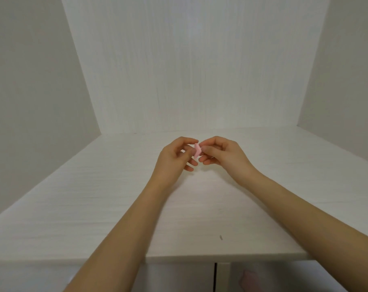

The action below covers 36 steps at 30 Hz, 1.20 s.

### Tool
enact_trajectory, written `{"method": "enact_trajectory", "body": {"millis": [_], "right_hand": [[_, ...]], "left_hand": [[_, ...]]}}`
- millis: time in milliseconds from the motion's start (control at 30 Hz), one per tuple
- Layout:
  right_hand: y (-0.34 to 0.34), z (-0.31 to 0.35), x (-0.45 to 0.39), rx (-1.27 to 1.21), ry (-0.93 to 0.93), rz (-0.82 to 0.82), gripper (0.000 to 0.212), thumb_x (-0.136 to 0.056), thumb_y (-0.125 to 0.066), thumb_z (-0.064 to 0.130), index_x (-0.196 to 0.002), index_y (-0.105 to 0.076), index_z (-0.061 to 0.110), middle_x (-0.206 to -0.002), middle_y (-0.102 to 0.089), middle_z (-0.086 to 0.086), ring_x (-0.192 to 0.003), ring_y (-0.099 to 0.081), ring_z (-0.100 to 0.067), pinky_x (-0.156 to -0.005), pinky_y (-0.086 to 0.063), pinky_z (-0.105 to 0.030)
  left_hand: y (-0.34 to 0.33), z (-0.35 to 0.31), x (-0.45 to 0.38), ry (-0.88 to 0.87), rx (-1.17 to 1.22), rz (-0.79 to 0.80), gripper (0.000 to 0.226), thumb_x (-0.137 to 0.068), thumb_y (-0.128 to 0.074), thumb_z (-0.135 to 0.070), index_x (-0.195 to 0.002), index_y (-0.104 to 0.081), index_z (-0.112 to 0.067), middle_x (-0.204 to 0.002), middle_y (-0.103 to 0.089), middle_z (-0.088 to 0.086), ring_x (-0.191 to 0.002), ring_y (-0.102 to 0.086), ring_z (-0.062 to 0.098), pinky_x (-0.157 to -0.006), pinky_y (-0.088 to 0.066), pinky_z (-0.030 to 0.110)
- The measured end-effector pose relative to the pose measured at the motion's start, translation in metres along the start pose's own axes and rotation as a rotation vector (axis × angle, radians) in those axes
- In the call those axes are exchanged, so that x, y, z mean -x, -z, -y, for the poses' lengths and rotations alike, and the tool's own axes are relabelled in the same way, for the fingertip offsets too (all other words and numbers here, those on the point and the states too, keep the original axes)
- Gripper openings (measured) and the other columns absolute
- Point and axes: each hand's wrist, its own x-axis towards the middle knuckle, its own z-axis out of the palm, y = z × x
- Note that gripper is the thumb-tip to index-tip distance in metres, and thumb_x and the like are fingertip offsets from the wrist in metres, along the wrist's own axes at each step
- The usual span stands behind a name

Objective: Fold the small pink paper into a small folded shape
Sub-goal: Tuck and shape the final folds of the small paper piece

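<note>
Both hands are up off the white surface (115, 207), meeting toward its far edge, roughly midway between the left and right sides. Between them sits the pink paper (196, 151), and it's already tiny: only a narrow, crumpled-looking sliver of pink shows, standing more or less upright between the fingertips. Judging by how little is visible, several folds look to be in already, and this reads as late-stage work, pressing or tucking rather than a first crease. How many folds remain I can't tell; the shape itself is mostly hidden.

Left hand (174, 157): thumb and forefinger closed in a narrow grip on the left side of the paper, the other fingers loosely curled below. Right hand (221, 152): the same story, thumb and forefinger pinching the paper's right side, lower fingers tucked under. So the paper is clamped from both sides, held in the air right where the two grips meet, not resting on the surface.

What's likely left: firm up the final crease and set the shape down. With something this small, a slip from either pinch could let a fold spring back.
</note>
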Motion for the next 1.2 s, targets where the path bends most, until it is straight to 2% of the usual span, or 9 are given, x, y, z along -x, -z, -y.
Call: {"method": "enact_trajectory", "body": {"millis": [133, 300, 400, 467, 567, 767, 933, 1100, 1200], "right_hand": [[0.0012, 0.0019, 0.0018, 0.156, 0.106, 0.061, 0.025, -0.092, -0.054, 0.000, -0.111, -0.063, 0.013, -0.080, -0.067, -0.006, -0.073, -0.069, -0.017, -0.070, -0.056, -0.025], [0.0004, 0.0041, 0.0034, 0.255, 0.137, 0.068, 0.012, -0.090, -0.063, 0.012, -0.100, -0.070, 0.015, -0.084, -0.069, -0.008, -0.067, -0.065, -0.011, -0.067, -0.054, -0.022], [0.0031, 0.0027, 0.0004, 0.293, 0.089, -0.001, 0.009, -0.088, -0.067, 0.024, -0.091, -0.072, 0.018, -0.077, -0.064, -0.005, -0.057, -0.056, -0.009, -0.059, -0.049, -0.022], [0.0044, 0.0012, -0.0013, 0.286, 0.049, -0.033, 0.011, -0.086, -0.068, 0.027, -0.090, -0.073, 0.018, -0.088, -0.066, -0.009, -0.059, -0.053, -0.007, -0.056, -0.047, -0.022], [0.0051, -0.0004, -0.0017, 0.188, -0.035, -0.055, 0.009, -0.087, -0.068, 0.024, -0.089, -0.071, 0.015, -0.100, -0.068, -0.006, -0.070, -0.058, -0.008, -0.056, -0.050, -0.019], [0.0036, -0.0012, -0.0018, -0.088, -0.169, 0.059, 0.016, -0.090, -0.064, 0.017, -0.095, -0.069, 0.004, -0.088, -0.068, -0.004, -0.074, -0.064, -0.012, -0.066, -0.054, -0.023], [0.0030, 0.0033, -0.0012, -0.351, -0.234, 0.083, 0.015, -0.094, -0.057, 0.012, -0.094, -0.065, 0.000, -0.079, -0.066, -0.004, -0.067, -0.062, -0.013, -0.064, -0.055, -0.021], [0.0024, 0.0040, -0.0004, -0.483, -0.292, 0.120, 0.015, -0.094, -0.055, 0.007, -0.098, -0.065, -0.002, -0.081, -0.071, -0.004, -0.071, -0.068, -0.010, -0.068, -0.056, -0.019], [0.0037, 0.0026, -0.0024, -0.564, -0.316, 0.097, 0.015, -0.093, -0.054, 0.005, -0.098, -0.065, -0.004, -0.091, -0.071, -0.010, -0.075, -0.069, -0.011, -0.069, -0.056, -0.019]], "left_hand": [[0.0013, -0.0001, -0.0009, 0.077, 0.125, 0.015, 0.017, -0.092, -0.054, 0.002, -0.107, -0.060, -0.001, -0.076, -0.065, 0.011, -0.061, -0.064, 0.017, -0.060, -0.056, 0.029], [0.0023, 0.0005, -0.0004, 0.142, 0.198, 0.061, 0.008, -0.088, -0.057, 0.002, -0.091, -0.065, 0.002, -0.080, -0.066, 0.013, -0.065, -0.063, 0.018, -0.064, -0.053, 0.028], [0.0016, 0.0001, 0.0011, 0.124, 0.210, 0.086, 0.015, -0.086, -0.056, 0.000, -0.094, -0.068, 0.002, -0.084, -0.067, 0.014, -0.073, -0.065, 0.021, -0.069, -0.055, 0.029], [0.0015, -0.0006, 0.0013, 0.105, 0.195, 0.056, 0.016, -0.088, -0.056, 0.000, -0.097, -0.068, 0.001, -0.087, -0.068, 0.018, -0.077, -0.066, 0.022, -0.072, -0.056, 0.030], [0.0011, -0.0019, 0.0009, 0.082, 0.191, 0.005, 0.012, -0.089, -0.059, -0.002, -0.098, -0.068, -0.001, -0.091, -0.070, 0.021, -0.078, -0.068, 0.023, -0.073, -0.057, 0.029], [-0.0003, -0.0022, 0.0010, 0.035, 0.153, -0.012, 0.012, -0.089, -0.060, 0.001, -0.099, -0.066, -0.001, -0.083, -0.069, 0.017, -0.072, -0.069, 0.017, -0.068, -0.056, 0.024], [0.0012, -0.0033, -0.0003, 0.008, 0.162, -0.045, 0.019, -0.090, -0.055, 0.005, -0.101, -0.068, -0.006, -0.087, -0.070, 0.019, -0.071, -0.067, 0.019, -0.069, -0.057, 0.028], [-0.0005, -0.0011, 0.0007, -0.058, 0.062, -0.043, 0.021, -0.091, -0.058, 0.000, -0.101, -0.072, -0.011, -0.086, -0.072, 0.009, -0.072, -0.068, 0.015, -0.070, -0.056, 0.026], [-0.0018, 0.0013, 0.0023, -0.124, -0.100, -0.041, 0.026, -0.088, -0.062, 0.000, -0.107, -0.070, -0.016, -0.090, -0.071, 0.000, -0.071, -0.069, 0.012, -0.073, -0.057, 0.024]]}}
